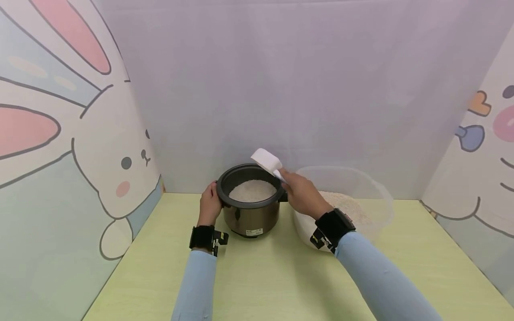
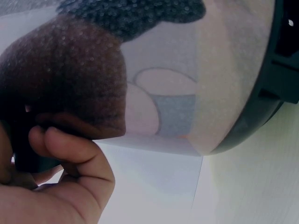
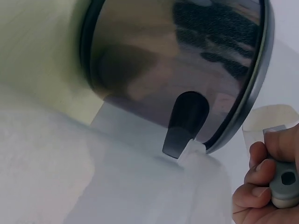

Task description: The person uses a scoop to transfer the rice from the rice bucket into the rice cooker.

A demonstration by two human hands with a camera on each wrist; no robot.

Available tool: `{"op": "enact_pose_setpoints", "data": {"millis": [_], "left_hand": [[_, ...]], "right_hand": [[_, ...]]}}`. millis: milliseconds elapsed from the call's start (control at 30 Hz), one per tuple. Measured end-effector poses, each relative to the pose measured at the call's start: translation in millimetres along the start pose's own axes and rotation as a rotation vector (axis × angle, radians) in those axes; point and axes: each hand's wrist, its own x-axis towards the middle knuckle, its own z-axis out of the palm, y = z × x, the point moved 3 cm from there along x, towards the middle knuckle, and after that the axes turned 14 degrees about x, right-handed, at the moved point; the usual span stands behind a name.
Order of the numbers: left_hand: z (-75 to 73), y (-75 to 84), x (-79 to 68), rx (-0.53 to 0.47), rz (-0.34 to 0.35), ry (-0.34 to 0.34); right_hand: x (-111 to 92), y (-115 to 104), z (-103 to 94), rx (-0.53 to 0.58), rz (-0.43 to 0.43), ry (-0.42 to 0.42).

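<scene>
Two vessels stand side by side: a big clear tub (image 1: 306, 231) just right of the smaller, dark cooker (image 1: 250, 218). Left of the cooker, the left hand (image 1: 210, 205) steadies it with curled fingers, while by its right rim the right hand (image 1: 305, 191), the nearer one to the tub, grips the handle of a white scoop (image 1: 266, 159). Smallest of all, that scoop hangs tilted at the cooker's far right rim, long axis running leftward and away from the grip, cup end toward the cooker's mouth.
</scene>
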Motion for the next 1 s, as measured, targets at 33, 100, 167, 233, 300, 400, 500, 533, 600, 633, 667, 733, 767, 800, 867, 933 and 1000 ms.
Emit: {"op": "enact_pose_setpoints", "data": {"millis": [33,100,167,233,300,400,500,533,600,633,667,733,767,800,867,933,1000], "left_hand": [[0.4,0.4,-0.2,0.002,0.001,-0.003],[1.3,1.2,-0.6,0.004,0.0,-0.007],[2.2,1.6,-0.8,0.006,0.001,-0.009],[3.1,2.0,-1.1,0.006,-0.002,-0.011],[3.9,2.3,-1.2,0.002,-0.006,-0.011],[4.8,2.9,-1.1,0.0,-0.006,-0.015],[4.9,3.6,-0.9,-0.001,-0.002,-0.022],[4.7,3.9,-0.9,0.0,-0.001,-0.024],[3.7,4.5,-1.0,0.002,-0.003,-0.026],[3.0,4.9,-0.9,0.002,-0.007,-0.025],[2.2,5.4,-0.8,0.003,-0.01,-0.023],[1.0,6.1,-0.7,0.006,-0.016,-0.026],[0.6,6.3,-0.7,0.009,-0.019,-0.026],[0.3,6.5,-0.5,0.008,-0.022,-0.027],[0.4,5.7,-0.6,0.009,-0.02,-0.032],[0.3,4.0,-1.0,0.006,-0.02,-0.032],[0.0,2.3,-1.5,0.007,-0.017,-0.027]], "right_hand": [[-1,0,0.2,-0.026,-0.005,-0.009],[-4,0,0.6,-0.063,-0.015,-0.024],[-7,0,0.9,-0.082,-0.021,-0.036],[-9,0,0.6,-0.097,-0.032,-0.044],[-12,1,-1.4,-0.103,-0.035,-0.05],[-15,3,-8.4,-0.104,-0.023,-0.046],[-21,10,-19.5,-0.093,0.011,-0.014],[-23,13,-23.6,-0.09,0.024,-0.003],[-29,20,-31.5,-0.086,0.046,0.012],[-32,23,-34.9,-0.088,0.056,0.017],[-35,27,-38.2,-0.088,0.066,0.019],[-43,35,-44.1,-0.089,0.09,0.013],[-47,39,-46.7,-0.088,0.102,0.01],[-51,42,-49.3,-0.091,0.114,0.007],[-59,51,-53.9,-0.089,0.14,0.004],[-65,60,-58.0,-0.081,0.163,0.001],[-71,71,-61.3,-0.078,0.186,-0.005]]}}
